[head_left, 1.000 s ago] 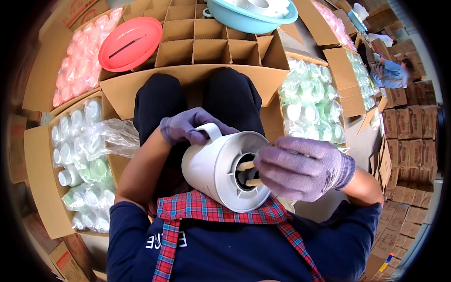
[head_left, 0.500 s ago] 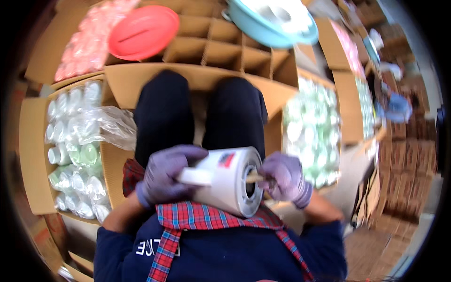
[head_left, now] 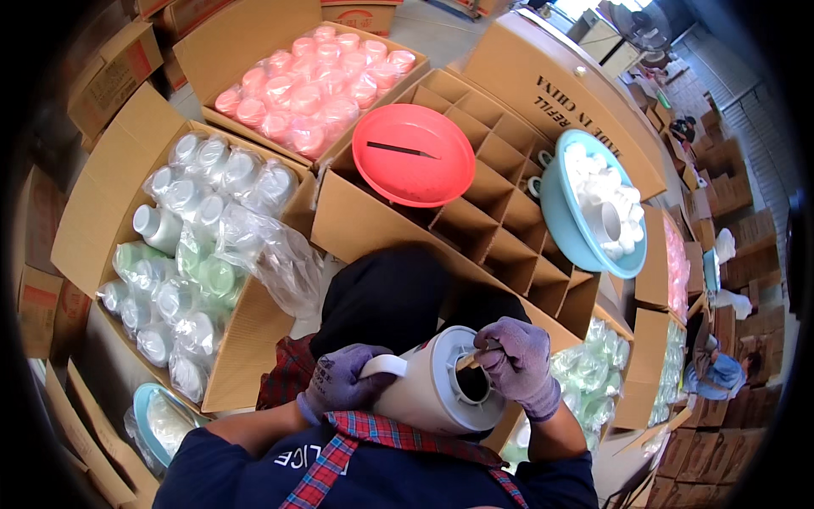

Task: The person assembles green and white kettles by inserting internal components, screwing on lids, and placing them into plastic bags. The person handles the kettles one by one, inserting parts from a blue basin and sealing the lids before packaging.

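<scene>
Fingers [head_left: 498,336] of right hand [head_left: 521,366] pinch a pale stick [head_left: 465,362]; left hand [head_left: 346,382] curls at jug handle [head_left: 384,365].

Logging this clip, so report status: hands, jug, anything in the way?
Left hand on jug, at its handle. Right hand curled at the opening, tan piece there. Jug tipped sideways. Nothing seen in the way.
</scene>
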`<state>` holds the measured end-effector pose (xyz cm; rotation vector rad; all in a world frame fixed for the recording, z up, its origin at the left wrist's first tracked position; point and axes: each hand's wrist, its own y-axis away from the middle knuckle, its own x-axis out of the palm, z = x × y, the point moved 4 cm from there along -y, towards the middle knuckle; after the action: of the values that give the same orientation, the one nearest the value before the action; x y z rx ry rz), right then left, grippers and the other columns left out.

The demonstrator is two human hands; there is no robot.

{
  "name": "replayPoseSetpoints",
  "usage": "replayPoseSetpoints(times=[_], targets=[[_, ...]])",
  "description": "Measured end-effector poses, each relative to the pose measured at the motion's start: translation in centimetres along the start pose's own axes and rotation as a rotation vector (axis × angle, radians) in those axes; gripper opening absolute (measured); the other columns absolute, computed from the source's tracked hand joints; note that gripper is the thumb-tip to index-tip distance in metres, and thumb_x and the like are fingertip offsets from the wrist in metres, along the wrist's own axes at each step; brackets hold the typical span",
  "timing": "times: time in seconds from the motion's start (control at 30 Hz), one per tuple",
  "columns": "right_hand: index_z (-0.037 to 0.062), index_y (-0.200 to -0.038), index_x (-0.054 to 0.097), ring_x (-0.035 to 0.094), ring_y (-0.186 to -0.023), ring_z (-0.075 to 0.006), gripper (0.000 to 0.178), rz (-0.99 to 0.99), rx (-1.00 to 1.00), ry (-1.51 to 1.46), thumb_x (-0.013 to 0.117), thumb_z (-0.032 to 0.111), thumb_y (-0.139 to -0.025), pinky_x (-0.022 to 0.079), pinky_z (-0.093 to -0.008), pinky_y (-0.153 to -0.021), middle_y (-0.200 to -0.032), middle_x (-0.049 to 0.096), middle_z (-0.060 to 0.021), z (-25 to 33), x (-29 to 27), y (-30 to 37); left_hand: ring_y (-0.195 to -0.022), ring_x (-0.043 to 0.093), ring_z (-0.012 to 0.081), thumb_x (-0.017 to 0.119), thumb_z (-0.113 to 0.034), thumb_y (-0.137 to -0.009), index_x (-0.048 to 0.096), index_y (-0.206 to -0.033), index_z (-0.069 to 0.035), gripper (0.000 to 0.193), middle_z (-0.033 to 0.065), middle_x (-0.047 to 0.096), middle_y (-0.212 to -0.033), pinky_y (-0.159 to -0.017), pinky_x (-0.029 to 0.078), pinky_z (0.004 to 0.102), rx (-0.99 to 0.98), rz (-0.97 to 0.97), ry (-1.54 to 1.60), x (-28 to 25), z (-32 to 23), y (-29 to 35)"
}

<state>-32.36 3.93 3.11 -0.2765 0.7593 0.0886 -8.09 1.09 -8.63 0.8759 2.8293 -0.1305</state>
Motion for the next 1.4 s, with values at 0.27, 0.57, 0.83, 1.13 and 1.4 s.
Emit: replayPoseSetpoints(times=[0.27, 0.57, 0.83, 1.13, 1.4], targets=[[0.0071, -0.103, 0.069, 0.066, -0.073, -0.0248, 0.026, 0.448, -0.353, -0.032, 0.076, 0.023, -0.084, 0.052, -0.0352, -0.062, -0.088, 0.068, -0.0059, 0.3, -3.4, -7.9, -0.093, 0.072, 0.0305, 0.07, -0.048, -0.091, 0.073, -0.112, -0.006, 0.047, 0.0155, 0.073, -0.102, -0.079, 0.057, 0.0372, 0.074, 0.116, -0.028, -1.2, 0.4, -2.7], [0.0126, -0.104, 0.069, 0.064, -0.068, -0.0208, 0.027, 0.612, -0.476, -0.012, 0.076, 0.03, -0.084, 0.05, -0.0309, -0.056, -0.08, 0.063, -0.0006, 1.2, -2.4, -10.8, -0.093, 0.072, 0.03, 0.067, -0.05, -0.092, 0.073, -0.115, -0.012, 0.045, 0.0121, 0.072, -0.102, -0.08, 0.057, 0.037, -0.028, 0.273, 0.037, -1.4, 2.3, -3.2], [0.0076, -0.114, 0.072, 0.067, -0.067, -0.0217, 0.029, 0.497, -0.205, -0.296, 0.076, 0.018, -0.087, 0.052, -0.0324, -0.058, -0.08, 0.067, -0.0052, -1.9, -2.4, -9.8, -0.091, 0.071, 0.0302, 0.065, -0.053, -0.093, 0.073, -0.112, -0.01, 0.048, 0.0129, 0.072, -0.097, -0.078, 0.056, 0.0379, -0.151, 0.336, -0.032, -0.9, 1.6, -4.2], [0.007, -0.119, 0.062, 0.069, -0.087, -0.0261, 0.025, -0.652, -0.299, 0.006, 0.057, 0.017, -0.096, 0.057, -0.0347, -0.074, -0.099, 0.069, -0.0125, -9.5, -10.2, -16.4, -0.074, 0.074, 0.0277, 0.067, -0.052, -0.093, 0.076, -0.096, -0.006, 0.047, 0.0145, 0.072, -0.08, -0.067, 0.056, 0.0371, -0.269, 0.251, -0.005, 0.2, 2.3, -4.3], [0.0136, -0.108, 0.064, 0.067, -0.095, -0.0293, 0.027, -0.209, -0.172, 0.624, 0.066, 0.03, -0.087, 0.054, -0.0433, -0.082, -0.113, 0.064, -0.0088, -14.4, 0.3, -18.8, -0.084, 0.071, 0.0186, 0.077, -0.034, -0.089, 0.072, -0.105, -0.001, 0.037, 0.0151, 0.074, -0.092, -0.072, 0.055, 0.0314, -0.153, 0.086, -0.217, -1.8, 6.1, -2.3]])
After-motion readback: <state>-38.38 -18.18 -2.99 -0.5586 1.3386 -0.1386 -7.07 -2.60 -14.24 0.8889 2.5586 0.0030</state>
